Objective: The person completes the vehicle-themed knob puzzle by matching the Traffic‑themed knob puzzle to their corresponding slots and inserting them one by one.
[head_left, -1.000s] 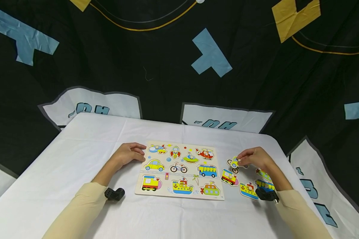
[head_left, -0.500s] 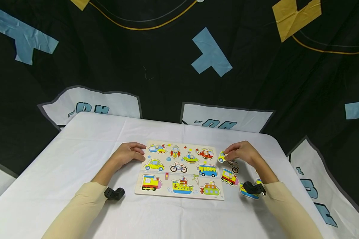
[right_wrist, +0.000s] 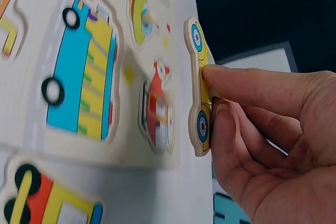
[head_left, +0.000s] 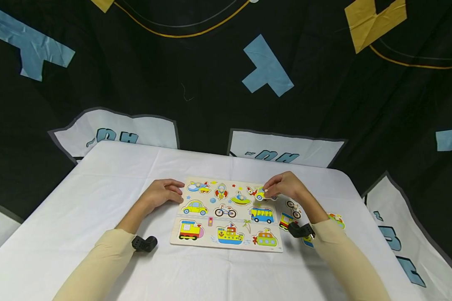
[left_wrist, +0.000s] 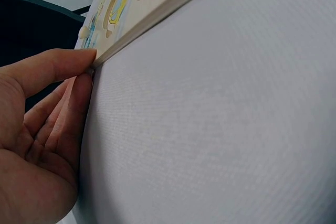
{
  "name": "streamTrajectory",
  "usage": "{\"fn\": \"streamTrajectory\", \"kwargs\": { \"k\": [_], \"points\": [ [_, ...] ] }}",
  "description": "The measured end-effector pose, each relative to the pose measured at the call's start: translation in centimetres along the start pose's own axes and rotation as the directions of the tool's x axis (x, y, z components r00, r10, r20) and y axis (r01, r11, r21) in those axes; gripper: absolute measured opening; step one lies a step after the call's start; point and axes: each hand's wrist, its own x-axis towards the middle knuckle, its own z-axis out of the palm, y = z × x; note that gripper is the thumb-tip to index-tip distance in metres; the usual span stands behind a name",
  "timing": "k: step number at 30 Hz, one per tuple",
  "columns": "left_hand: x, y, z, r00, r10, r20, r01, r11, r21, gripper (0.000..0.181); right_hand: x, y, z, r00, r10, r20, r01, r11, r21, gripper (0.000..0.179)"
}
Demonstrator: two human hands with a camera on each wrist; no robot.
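My left hand [head_left: 163, 192] rests at the left edge of a wooden peg puzzle board [head_left: 175, 230], its fingertips touching the edge in the left wrist view. Over the board's upper right corner, my right hand [head_left: 289, 184] pinches a yellow car puzzle piece [head_left: 260, 192] between thumb and finger. The right wrist view has this car piece [right_wrist: 195, 90] standing edge-on, apart from the board, beside the red helicopter piece [right_wrist: 156, 111]. Printed in the board's middle row are a yellow car [head_left: 194, 207], a bicycle [head_left: 225, 211] and a bus [head_left: 261, 215].
Loose pieces lie right of the board: a motorcycle piece [head_left: 294, 209], a train piece [head_left: 284, 220] and a green piece [head_left: 337, 220], with others partly hidden under the right forearm. A white cloth [head_left: 181, 276] covers the table. Behind it hangs a black backdrop [head_left: 211, 83].
My right hand has carried the yellow car piece leftward from among the loose pieces to over the board's upper right corner. The left hand has stayed at the board's edge.
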Motion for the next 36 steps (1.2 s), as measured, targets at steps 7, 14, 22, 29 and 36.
{"fn": "streamTrajectory", "kwargs": {
  "k": [7,14,22,29,36],
  "points": [
    [0.0,0.1,0.0,1.000,-0.004,0.005,0.004,1.000,-0.003,0.057,0.4,-1.7,1.8,1.000,-0.018,-0.004,0.018,1.000,-0.017,0.020],
    [-0.1,0.1,0.1,1.000,-0.002,0.004,0.002,1.000,0.000,0.058,1.0,-3.0,3.9,1.000,-0.022,0.010,0.023,0.998,-0.061,0.017],
    [0.1,0.0,0.0,1.000,-0.003,-0.004,0.003,1.000,0.001,0.058,1.3,-5.1,6.2,0.997,-0.055,0.054,0.059,0.996,-0.062,0.015],
    [0.1,0.0,0.1,1.000,-0.009,-0.007,0.009,1.000,0.000,0.058,1.3,-6.9,8.3,0.993,-0.076,0.088,0.080,0.996,-0.043,0.013],
    [-0.1,0.1,0.0,1.000,-0.008,-0.005,0.008,1.000,-0.006,0.058,1.3,-8.0,9.9,0.991,-0.078,0.106,0.081,0.996,-0.031,0.014]
  ]
}}
